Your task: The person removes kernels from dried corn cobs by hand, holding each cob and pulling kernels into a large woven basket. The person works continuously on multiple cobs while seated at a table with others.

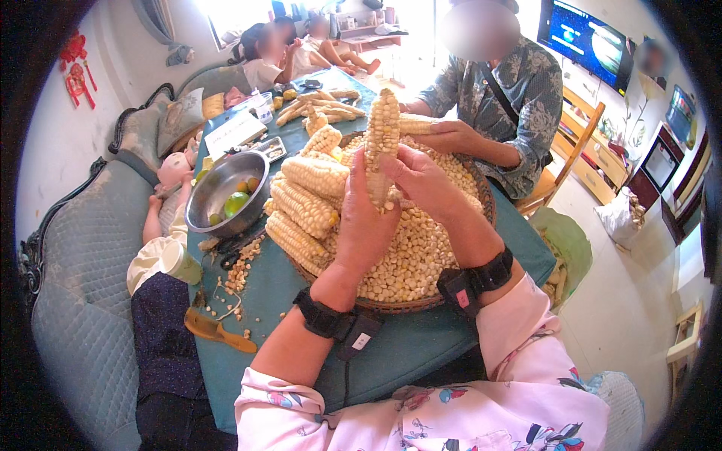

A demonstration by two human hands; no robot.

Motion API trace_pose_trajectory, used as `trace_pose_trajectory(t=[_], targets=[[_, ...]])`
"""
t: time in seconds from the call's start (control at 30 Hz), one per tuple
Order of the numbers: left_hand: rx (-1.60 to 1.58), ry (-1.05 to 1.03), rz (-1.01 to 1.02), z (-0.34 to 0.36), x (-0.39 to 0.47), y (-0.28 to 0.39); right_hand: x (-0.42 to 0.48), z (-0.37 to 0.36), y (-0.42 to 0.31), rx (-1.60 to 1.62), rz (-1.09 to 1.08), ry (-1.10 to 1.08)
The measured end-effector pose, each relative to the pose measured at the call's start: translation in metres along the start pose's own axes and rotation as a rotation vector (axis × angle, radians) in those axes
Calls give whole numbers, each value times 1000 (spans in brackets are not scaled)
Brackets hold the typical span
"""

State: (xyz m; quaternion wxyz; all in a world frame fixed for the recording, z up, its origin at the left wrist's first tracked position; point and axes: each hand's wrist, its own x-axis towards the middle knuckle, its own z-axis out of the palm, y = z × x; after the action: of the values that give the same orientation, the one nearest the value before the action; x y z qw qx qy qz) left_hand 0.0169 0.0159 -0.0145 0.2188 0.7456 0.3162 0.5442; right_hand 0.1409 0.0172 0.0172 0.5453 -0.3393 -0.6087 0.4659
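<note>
A partly shelled corn cob (383, 127) stands nearly upright between my two hands, above a round woven basket (389, 306). My left hand (364, 225) wraps its lower end. From the right, the fingers of my right hand (414, 175) press against the cob's lower part, where kernels are gone. Loose pale kernels (403, 262) fill the basket below. Several whole corn cobs (304, 206) lie piled at its left side. Both my wrists wear black straps with small boxes.
Across the table (406, 344), a co-worker (496, 101) holds another cob. A steel bowl (228, 191) with green fruit, a paper cup (180, 264), a comb (219, 332) and spilled kernels (243, 265) lie left. Bare cobs (321, 107) lie at the back. A green bag (564, 248) stands right.
</note>
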Motion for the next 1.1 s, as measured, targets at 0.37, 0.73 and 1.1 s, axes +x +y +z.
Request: trace_pose_trajectory(t=[0.37,0.73,1.1], targets=[[-169,24,-84,-2,1,3,-2,1,0,-89,-57,-43],[-171,20,-95,-3,0,-1,-6,9,-13,-157,-13,-12],[-196,-13,-111,-2,0,0,2,6,6,-238,-132,79]])
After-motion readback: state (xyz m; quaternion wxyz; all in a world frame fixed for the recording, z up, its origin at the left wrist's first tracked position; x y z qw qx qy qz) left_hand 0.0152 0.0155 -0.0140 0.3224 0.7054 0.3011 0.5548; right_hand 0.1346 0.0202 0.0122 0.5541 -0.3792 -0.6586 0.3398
